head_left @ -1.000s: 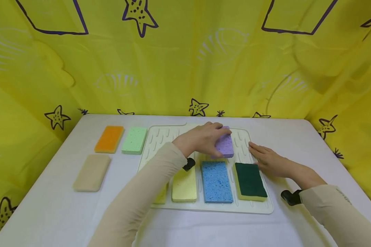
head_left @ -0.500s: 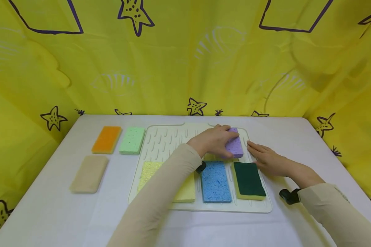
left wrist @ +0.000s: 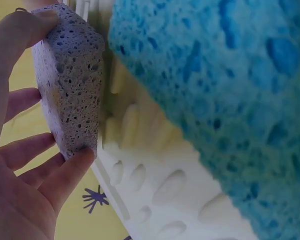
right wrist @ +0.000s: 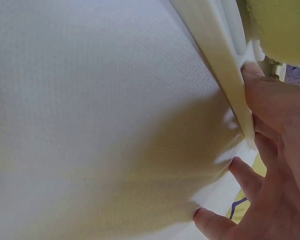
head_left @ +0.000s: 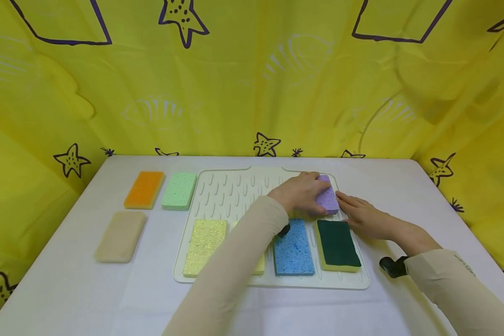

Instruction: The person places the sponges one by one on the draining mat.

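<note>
My left hand (head_left: pixel 300 192) grips a purple sponge (head_left: pixel 329 199) at the back right corner of a white ridged drying mat (head_left: pixel 222 191). In the left wrist view the thumb and fingers are around the sides of this porous sponge (left wrist: pixel 77 85). My right hand (head_left: pixel 367 218) rests at the mat's right edge with fairly straight fingers. The right wrist view has its thumb on the mat's rim (right wrist: pixel 225 75) and other fingertips on the white cloth. In front of the purple sponge lie a blue sponge (head_left: pixel 298 254) and a dark green scouring sponge (head_left: pixel 339 245).
A speckled yellow sponge (head_left: pixel 203 245) lies on the mat's front left, beside a pale yellow one (head_left: pixel 259 267) partly hidden by my left sleeve. Left of the mat are a light green sponge (head_left: pixel 179 190), an orange sponge (head_left: pixel 144 189) and a beige sponge (head_left: pixel 120 235). A yellow curtain (head_left: pixel 231 93) surrounds the table.
My left hand has slid the purple sponge rightward along the mat's back row, up to the right edge near my right hand. The right hand has stayed in place.
</note>
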Available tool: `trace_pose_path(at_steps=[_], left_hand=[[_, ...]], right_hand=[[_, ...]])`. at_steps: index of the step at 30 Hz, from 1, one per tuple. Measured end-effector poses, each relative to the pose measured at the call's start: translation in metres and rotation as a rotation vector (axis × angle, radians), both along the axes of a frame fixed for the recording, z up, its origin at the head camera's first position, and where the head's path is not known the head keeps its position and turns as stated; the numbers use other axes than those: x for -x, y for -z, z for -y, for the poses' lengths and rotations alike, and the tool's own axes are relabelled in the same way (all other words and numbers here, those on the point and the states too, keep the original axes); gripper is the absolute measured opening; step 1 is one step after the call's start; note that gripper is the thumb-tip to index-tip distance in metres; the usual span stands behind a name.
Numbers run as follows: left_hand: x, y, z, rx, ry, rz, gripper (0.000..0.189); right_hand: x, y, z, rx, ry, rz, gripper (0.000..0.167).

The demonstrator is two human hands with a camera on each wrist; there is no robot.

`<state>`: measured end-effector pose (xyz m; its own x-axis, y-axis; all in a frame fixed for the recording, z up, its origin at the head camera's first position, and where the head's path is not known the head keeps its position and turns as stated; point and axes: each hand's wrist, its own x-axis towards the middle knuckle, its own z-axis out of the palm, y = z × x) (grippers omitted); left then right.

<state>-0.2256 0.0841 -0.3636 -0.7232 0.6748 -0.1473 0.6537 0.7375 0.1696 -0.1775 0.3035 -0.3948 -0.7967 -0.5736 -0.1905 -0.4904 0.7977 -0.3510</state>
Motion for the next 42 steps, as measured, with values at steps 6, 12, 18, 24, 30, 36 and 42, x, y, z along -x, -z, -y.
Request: trace_pose_path(at_steps=[6, 12, 18, 24, 30, 36, 42], left_hand=[[-0.002, 0.003, -0.003, 0.009, -0.035, 0.001, 0.069], [-0.004, 0.005, -0.005, 0.032, -0.034, 0.023, 0.070], [-0.006, 0.006, -0.004, 0.042, -0.014, 0.052, 0.068], [-0.007, 0.008, -0.004, 0.036, 0.005, 0.076, 0.065], [-0.007, 0.011, -0.005, 0.014, 0.005, 0.067, 0.066], [-0.006, 0.006, 0.003, -0.021, 0.008, 0.088, 0.072], [-0.002, -0.008, 0.016, -0.024, 0.008, 0.108, 0.072]], right_hand=[[-0.001, -0.001, 0.001, 0.005, 0.008, 0.010, 0.064], [-0.001, -0.003, 0.002, 0.002, 0.011, 0.015, 0.064], [-0.001, -0.003, 0.001, -0.011, 0.018, 0.015, 0.064], [-0.001, -0.004, 0.002, -0.006, 0.020, 0.033, 0.064], [0.000, -0.003, 0.001, 0.003, 0.021, 0.033, 0.064], [0.000, -0.002, 0.001, 0.008, 0.020, 0.036, 0.064], [0.000, -0.003, 0.002, 0.006, 0.024, 0.032, 0.065]])
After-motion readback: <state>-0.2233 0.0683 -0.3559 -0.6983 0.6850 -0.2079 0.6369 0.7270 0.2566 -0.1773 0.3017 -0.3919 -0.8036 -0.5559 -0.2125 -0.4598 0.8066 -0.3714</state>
